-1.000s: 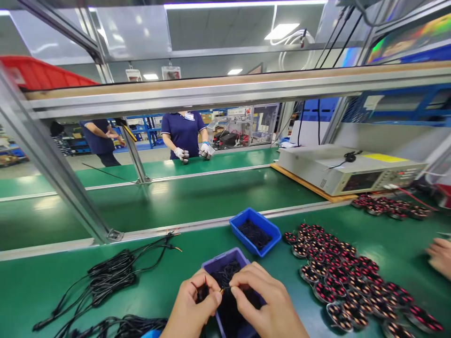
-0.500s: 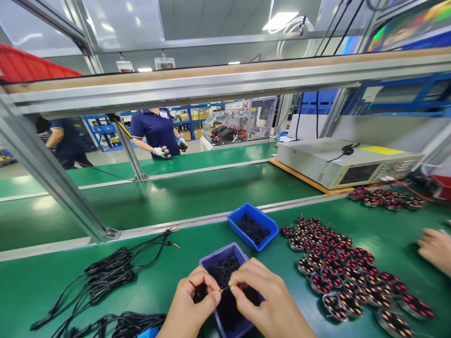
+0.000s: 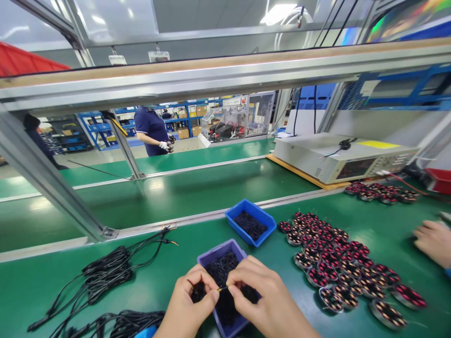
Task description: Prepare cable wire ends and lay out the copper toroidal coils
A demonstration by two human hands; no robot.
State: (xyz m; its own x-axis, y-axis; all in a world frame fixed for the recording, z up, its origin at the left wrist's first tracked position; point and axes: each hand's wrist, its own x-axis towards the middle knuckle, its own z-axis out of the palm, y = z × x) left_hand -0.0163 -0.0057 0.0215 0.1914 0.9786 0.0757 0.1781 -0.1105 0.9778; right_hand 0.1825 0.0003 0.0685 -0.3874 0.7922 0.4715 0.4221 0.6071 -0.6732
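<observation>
Over the purple bin, my left hand pinches a thin wire between thumb and forefinger. Dark and red wire ends stick up behind its fingers. Facing it, my right hand is closed on a small black tube that meets the wire's tip; whether the tube is on the wire is too small to tell. Short black tubes fill the purple bin below. A blue bin just beyond holds more short black pieces.
Bundled black cables lie at left. Many round motor stators with red and copper windings cover the right side. A co-worker's hand rests at far right. Behind stand a grey instrument and a metal frame post. A person stands across the bench.
The view has shifted slightly. Both my hands keep their pinch with little change. The person across the bench has turned and brought their hands together.
</observation>
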